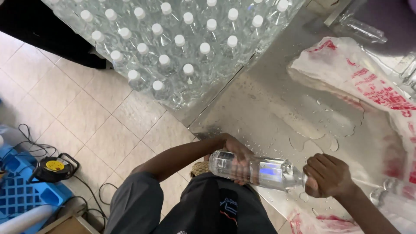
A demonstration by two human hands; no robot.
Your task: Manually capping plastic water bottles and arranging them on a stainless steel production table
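Two hands are closed on one clear bottle [255, 172], which is held on its side, low over the near edge of a wet steel table [268, 108]. The left hand [236, 154] is wrapped around the bottle's base end, fingers curled under and clamped on the plastic, partly seen through it. The right hand [327, 175] is closed as a fist over the neck end — the cap is hidden inside the grip, so it cannot be told whether it is on. A pale blue label is seen around the bottle's middle. A gold-coloured wristband [199, 168] is worn on the left wrist, just beside the bottle's base.

Water drops and small puddles [323, 141] are spread over the steel beyond the hands. A white plastic bag with red print [368, 82] is laid on the table to the right, well apart from the bottle. A large shrink-wrapped pack of white-capped bottles [182, 43] is set at the far left corner of the table, overhanging the tiled floor [86, 117]. More clear bottles are seen at the right edge — one lying at the top [362, 28], another low by the right forearm [396, 199].

On the floor to the left, a black and yellow cable reel [54, 167] is placed beside a blue crate [21, 190], with black cables trailing around it.
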